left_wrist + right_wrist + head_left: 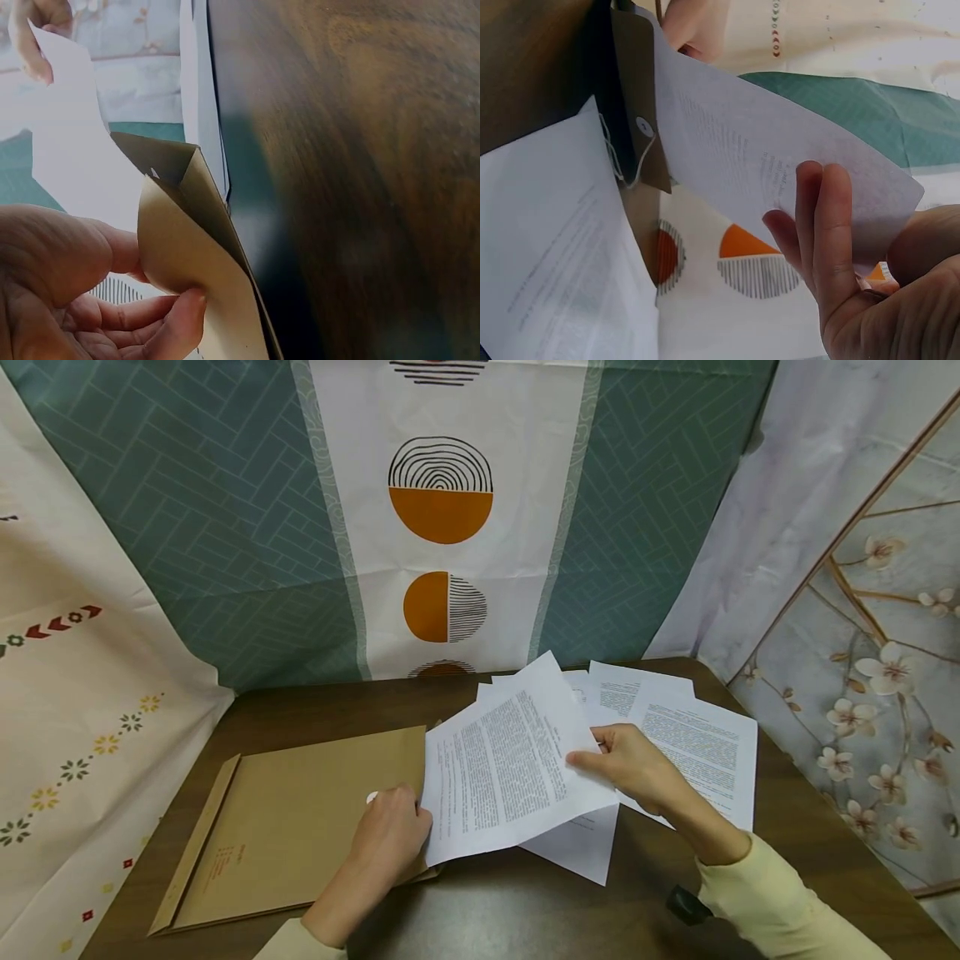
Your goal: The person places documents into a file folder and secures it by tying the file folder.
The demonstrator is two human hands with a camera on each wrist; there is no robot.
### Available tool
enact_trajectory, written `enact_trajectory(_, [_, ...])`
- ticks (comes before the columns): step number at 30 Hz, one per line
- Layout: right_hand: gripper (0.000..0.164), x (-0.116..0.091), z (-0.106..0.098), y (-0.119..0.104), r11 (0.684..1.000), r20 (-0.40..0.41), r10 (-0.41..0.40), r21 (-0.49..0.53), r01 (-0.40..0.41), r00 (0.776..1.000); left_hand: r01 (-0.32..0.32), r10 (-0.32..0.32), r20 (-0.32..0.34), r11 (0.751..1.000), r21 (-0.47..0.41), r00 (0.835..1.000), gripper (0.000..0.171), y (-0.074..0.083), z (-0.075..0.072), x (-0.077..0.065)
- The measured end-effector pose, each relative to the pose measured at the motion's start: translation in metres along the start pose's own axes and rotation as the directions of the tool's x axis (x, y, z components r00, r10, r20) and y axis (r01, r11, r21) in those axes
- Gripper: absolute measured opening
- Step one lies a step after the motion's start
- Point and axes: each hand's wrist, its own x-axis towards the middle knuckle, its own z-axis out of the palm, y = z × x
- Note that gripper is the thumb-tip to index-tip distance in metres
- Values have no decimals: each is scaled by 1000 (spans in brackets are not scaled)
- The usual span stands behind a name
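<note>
A brown kraft paper envelope (322,802) lies on the table at the left, its mouth facing right. My left hand (390,831) pinches the upper layer at the mouth; in the left wrist view that layer (195,262) bows up and the mouth gapes. With thumb and fingers my right hand (633,768) holds a printed sheet (495,768), raised and tilted. The sheet's left edge meets the envelope's mouth; how far it goes inside is hidden. In the right wrist view the envelope's flap shows a round white button (644,126) with a string.
Several printed sheets (697,735) lie overlapping at the right rear of the dark wooden table (480,910). Another sheet (585,847) shows beneath the raised one. A small black object (688,906) is beside the right sleeve. Patterned cloths (450,410) hang behind and on both sides.
</note>
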Motion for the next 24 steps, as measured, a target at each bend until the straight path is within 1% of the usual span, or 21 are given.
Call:
enact_trajectory(3, [24, 1, 4, 4, 1000, 21, -10, 10, 10, 1000, -18, 18, -21, 1000, 19, 1000, 19, 1, 0, 0])
enact_trajectory(6, [25, 3, 9, 8, 1000, 31, -16, 27, 15, 999, -23, 24, -34, 999, 35, 999, 14, 3, 0, -1])
enact_trajectory(10, [26, 6, 10, 9, 999, 25, -1, 32, 0, 1000, -37, 43, -80, 997, 68, 996, 9, 8, 2, -3])
enact_trajectory(14, [28, 10, 12, 11, 999, 29, 15, 50, -16, 999, -55, 66, -126, 995, 88, 990, 7, 11, 3, -3])
enact_trajectory(18, [30, 15, 23, 16, 996, 47, 32, 86, -36, 998, -51, 62, -127, 995, 89, 990, 7, 12, 2, -3])
enact_trajectory(21, [32, 18, 32, 21, 992, 64, 39, 117, -46, 997, -56, 68, -130, 994, 95, 989, 7, 14, 3, -3])
enact_trajectory(24, [32, 21, 40, 24, 989, 68, 44, 141, -54, 997, -70, 83, -147, 993, 95, 986, 7, 14, 4, -3])
